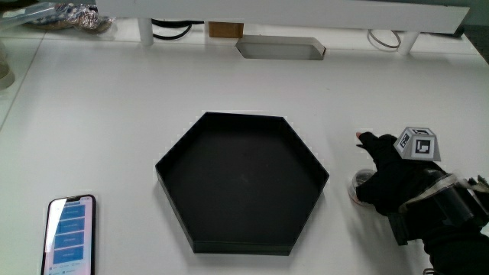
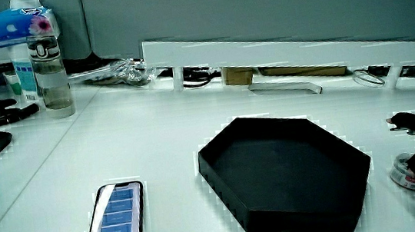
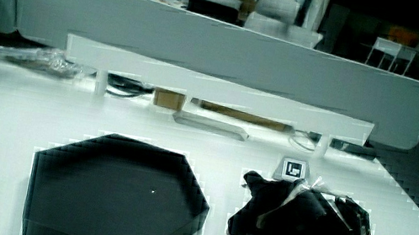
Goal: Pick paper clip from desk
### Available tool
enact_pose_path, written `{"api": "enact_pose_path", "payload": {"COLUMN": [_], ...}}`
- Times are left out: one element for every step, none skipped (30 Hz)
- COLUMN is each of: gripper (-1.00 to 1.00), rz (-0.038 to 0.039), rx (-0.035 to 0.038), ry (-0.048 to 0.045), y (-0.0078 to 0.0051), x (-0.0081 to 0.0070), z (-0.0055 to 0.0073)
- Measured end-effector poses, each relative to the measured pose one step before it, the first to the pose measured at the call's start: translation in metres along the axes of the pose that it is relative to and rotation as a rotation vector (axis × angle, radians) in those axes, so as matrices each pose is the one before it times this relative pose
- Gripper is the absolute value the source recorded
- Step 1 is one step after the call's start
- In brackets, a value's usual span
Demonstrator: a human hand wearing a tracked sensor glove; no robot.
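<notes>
**Clerk:** Item one?

**Me:** Phone (image 1: 70,233), screen lit, flat at the edge of the desk (image 1: 114,114) nearest me. Not needed.

**Clerk:** Item two?

**Me:** Black six-sided tray (image 1: 170,163), mid-desk, nothing in it that I can see. It lies between the phone and my hand.

**Clerk:** Item three?

**Me:** A small round thing (image 1: 357,186), pale with a red edge, just beside the tray. It shows in both side views, (image 2: 405,173) being the clearer. I cannot tell what it is.

**Clerk:** Item four, the hand?

**Me:** My gloved hand (image 1: 397,179), low over that round thing and partly covering it, with the patterned cube (image 1: 417,143) on its back. I cannot tell whether it is spread or closed on anything; the glove hides the underside in every view.

**Clerk:** And the paper clip?

**Me:** Not visible anywhere. I judge it lies under my hand, on or beside the round thing, but that is a guess.

**Clerk:** Method for the step?

**Me:** A clip is thin, flat and slippery on a smooth desk. I would come straight down and pinch it at its edges. If it will not lift, I would tip one end up against the desk, then raise it slowly. I would avoid nudging the round thing or the tray wall, and close firmly enough that the clip does not spring away.
</notes>
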Motion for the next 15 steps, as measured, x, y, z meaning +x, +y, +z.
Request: {"api": "enact_pose_path", "payload": {"gripper": [1.00, 1.00, 1.00, 1.00, 1.00, 1.00, 1.00, 1.00, 1.00, 1.00, 1.00, 1.00, 1.00, 1.00, 1.00], "rz": [-0.03537, 0.02029, 0.00615, -0.00852, 0.00944, 0.00462, -0.03964, 0.02191, 0.00695, -0.01648, 0.00669, -0.01754, 0.04606, -0.02276, -0.01846], "rx": [0.02543, -0.02220, 0.00702, -0.01904, -0.01772, 0.01022, 0.01031, -0.01498, 0.01577, -0.00566, -0.02972, 0.01902, 0.00346, 0.02248, -0.00626], "ry": [-0.01460, 0.00554, 0.00032, 0.00296, 0.01157, 0.00265, -0.01611, 0.01407, 0.00353, -0.00925, 0.02288, 0.00473, 0.01812, -0.01481, -0.00484], "y": [0.00254, -0.00033, -0.00019, 0.00191, 0.00015, -0.00045, 0.00277, 0.00002, -0.00039, 0.00152, 0.00383, -0.00011, -0.00525, 0.00150, 0.00122], "x": [0.00045, -0.00139, -0.00055, 0.00068, 0.00004, -0.00003, 0.00158, 0.00031, 0.00063, 0.00139, 0.00255, 0.00191, -0.00123, 0.00116, 0.00095], "z": [-0.00042, 0.00002, 0.00003, -0.00130, -0.00059, -0.00027, -0.00180, -0.00094, 0.00001, -0.00103, -0.00265, -0.00026, 0.00169, 0.00032, 0.00059]}}
